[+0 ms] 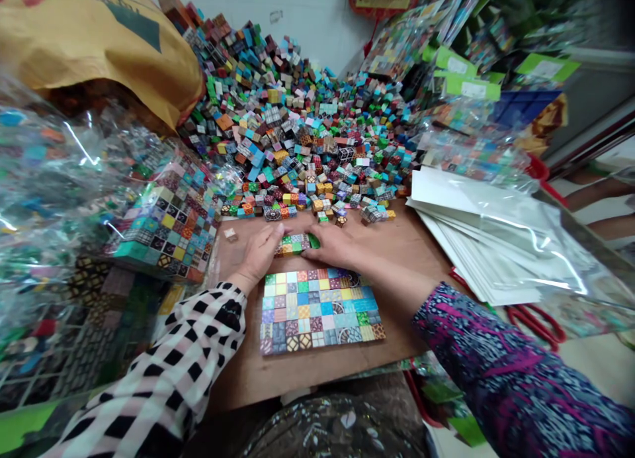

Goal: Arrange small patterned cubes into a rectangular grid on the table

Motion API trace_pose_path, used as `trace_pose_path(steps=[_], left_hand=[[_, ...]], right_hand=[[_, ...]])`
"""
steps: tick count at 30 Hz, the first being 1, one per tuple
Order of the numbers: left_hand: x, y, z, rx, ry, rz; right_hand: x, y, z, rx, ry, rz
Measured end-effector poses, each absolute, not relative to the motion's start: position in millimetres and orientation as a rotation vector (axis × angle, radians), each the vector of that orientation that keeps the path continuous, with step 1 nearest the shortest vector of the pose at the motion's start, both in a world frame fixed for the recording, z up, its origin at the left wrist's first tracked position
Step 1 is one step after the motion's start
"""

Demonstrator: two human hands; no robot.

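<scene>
A short row of small patterned cubes (pixel 294 245) lies between my two hands on the brown board (pixel 238 372). My left hand (pixel 260 247) presses on the row's left end, thumb and fingers closed against it. At the other end my right hand (pixel 333 247) grips the cubes, a green one showing by its fingertips. Just nearer to me, a flat rectangular block of cubes (pixel 317 309) in many colours and prints lies in even rows. A single pale brown cube (pixel 231 235) sits apart, left of my left hand.
Behind the hands rises a big heap of loose cubes (pixel 307 134) against the wall. Bagged cube blocks (pixel 169 226) stand at left under a yellow sack (pixel 99 41). White cards in clear plastic (pixel 461 226) and red-handled scissors (pixel 538 325) lie at right.
</scene>
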State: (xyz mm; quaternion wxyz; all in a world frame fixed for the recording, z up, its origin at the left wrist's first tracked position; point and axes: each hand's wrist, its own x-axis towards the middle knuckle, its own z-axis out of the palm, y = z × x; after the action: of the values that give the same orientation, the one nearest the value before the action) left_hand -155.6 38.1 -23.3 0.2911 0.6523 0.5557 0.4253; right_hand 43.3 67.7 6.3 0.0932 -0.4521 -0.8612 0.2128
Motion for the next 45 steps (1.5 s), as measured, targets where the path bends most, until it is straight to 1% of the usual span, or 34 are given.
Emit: trace_pose_path(steps=[4, 7, 10, 13, 16, 19, 23, 26, 28, 30, 33, 35, 40, 45], left_hand=[[-155.0, 36.9, -21.0, 1.736, 1.492, 1.134], [-154.9, 36.6, -20.5, 1.734, 1.503, 1.129], [-155.4, 36.9, -21.1, 1.735, 1.505, 1.119], [-156.2, 37.6, -22.4, 1.734, 1.506, 1.121], [-157.0, 38.4, -23.5, 1.740, 1.504, 1.122], [-157.4, 38.9, -24.2, 1.744, 1.506, 1.119], [-157.5, 39.8, -25.8, 1.734, 1.514, 1.121], [-157.6, 40.1, -27.1, 1.721, 1.517, 1.129], [-157.4, 39.8, -27.1, 1.714, 1.511, 1.132], [-157.0, 39.2, -25.9, 1.706, 1.504, 1.132], [-156.1, 38.0, -23.3, 1.690, 1.502, 1.140], [-155.8, 37.6, -22.5, 1.688, 1.498, 1.142], [-156.7, 39.3, -26.4, 1.705, 1.499, 1.142], [-156.2, 38.5, -26.0, 1.710, 1.500, 1.145]], right_hand=[[52.1, 65.0, 10.1, -1.327, -2.568, 0.626], [75.4, 68.5, 17.0, -1.349, -2.517, 0.540], [110.5, 82.4, 23.2, -1.531, -2.354, 0.374], [143.1, 102.0, 23.4, -1.667, -2.317, 0.263], [161.2, 116.2, 17.7, -1.712, -2.419, 0.252], [167.2, 120.9, 10.0, -1.661, -2.493, 0.208], [172.8, 119.7, 3.3, -1.626, -2.428, 0.193], [176.1, 114.5, 5.2, -1.673, -2.279, 0.210], [172.9, 106.9, 10.2, -1.686, -2.112, 0.228], [162.4, 95.7, 16.6, -1.641, -2.023, 0.335], [133.6, 78.0, 22.9, -1.499, -2.180, 0.679], [111.0, 70.6, 22.8, -1.444, -2.318, 0.767], [71.1, 71.6, 16.0, -1.370, -2.591, 0.521], [60.2, 75.9, 11.3, -1.387, -2.623, 0.513]])
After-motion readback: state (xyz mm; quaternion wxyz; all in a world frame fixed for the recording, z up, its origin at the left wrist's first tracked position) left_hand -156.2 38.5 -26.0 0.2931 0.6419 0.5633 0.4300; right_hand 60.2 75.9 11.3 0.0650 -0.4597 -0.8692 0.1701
